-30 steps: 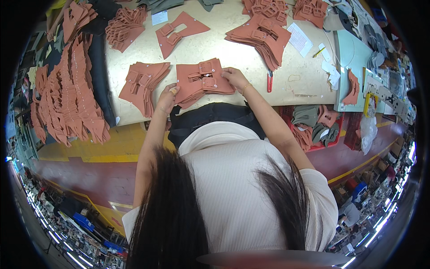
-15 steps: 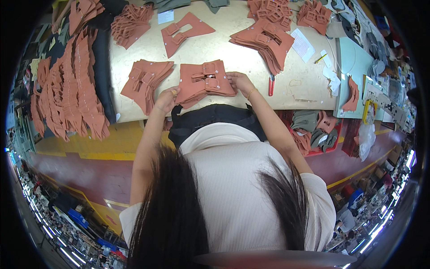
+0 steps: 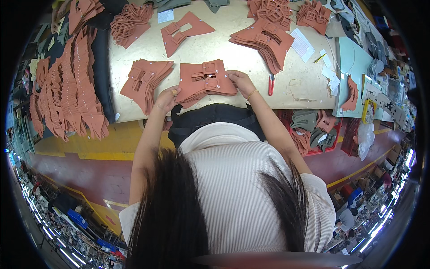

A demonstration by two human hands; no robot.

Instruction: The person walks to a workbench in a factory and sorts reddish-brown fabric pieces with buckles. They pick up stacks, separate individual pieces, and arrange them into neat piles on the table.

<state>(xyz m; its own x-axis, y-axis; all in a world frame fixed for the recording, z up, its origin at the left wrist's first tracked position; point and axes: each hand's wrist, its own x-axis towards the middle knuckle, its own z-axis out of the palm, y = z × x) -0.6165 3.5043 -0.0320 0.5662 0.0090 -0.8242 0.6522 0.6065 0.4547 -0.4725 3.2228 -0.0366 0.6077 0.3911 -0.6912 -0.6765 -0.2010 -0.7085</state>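
In front of me on the table lies a stack of terracotta shoe-upper pieces with buckled straps point(image 3: 190, 74). My left hand point(image 3: 167, 98) pinches its left edge, fingers closed at the lower corner. At the upper right edge, my right hand point(image 3: 241, 82) has thumb and fingers closed on the stack's border. Which layers each hand grips is hidden. To the left sits a second stack of buckled pieces point(image 3: 154, 74), close to my left hand. A red-handled tool point(image 3: 271, 85) lies just right of my right hand.
Farther back lie a single cut-out piece point(image 3: 197, 27), a taller buckled stack point(image 3: 253, 39) and a paper sheet point(image 3: 303, 45). Overlapping terracotta pieces point(image 3: 69, 85) fill the left side. Below the table's right front edge stands a red crate point(image 3: 337, 136) of pieces.
My right hand has shifted very slightly along the stack's right edge. The stack and my left hand look almost unmoved.
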